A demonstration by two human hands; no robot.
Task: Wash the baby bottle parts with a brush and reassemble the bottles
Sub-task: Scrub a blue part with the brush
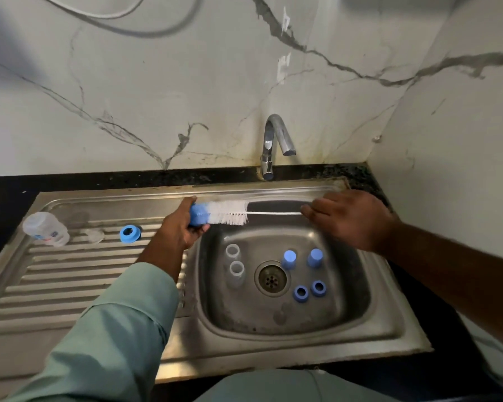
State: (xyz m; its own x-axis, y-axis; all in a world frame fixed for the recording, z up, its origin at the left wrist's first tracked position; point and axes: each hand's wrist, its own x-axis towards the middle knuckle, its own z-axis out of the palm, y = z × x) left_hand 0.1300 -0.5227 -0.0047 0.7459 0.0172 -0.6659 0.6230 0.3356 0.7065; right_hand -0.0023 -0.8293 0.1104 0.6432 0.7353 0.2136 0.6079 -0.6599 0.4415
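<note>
My left hand (177, 229) grips a blue bottle cap (198, 215) above the sink's left rim. The white bristle head of the bottle brush (230, 212) sits against the cap's opening. My right hand (350, 219) holds the far end of the brush's thin white handle over the back of the basin. In the sink basin (346, 309) stand two clear bottles (235, 265), two blue caps (302, 258) and two blue collar rings (310, 291). On the drainboard (70, 274) lie a clear bottle (45, 229), a clear teat (95, 235) and a blue ring (130, 234).
A chrome tap (275, 140) rises behind the basin, its spout off and turned right. The drain (271, 279) is in the basin's middle. Marble walls close the back and right side. A dark counter surrounds the steel sink.
</note>
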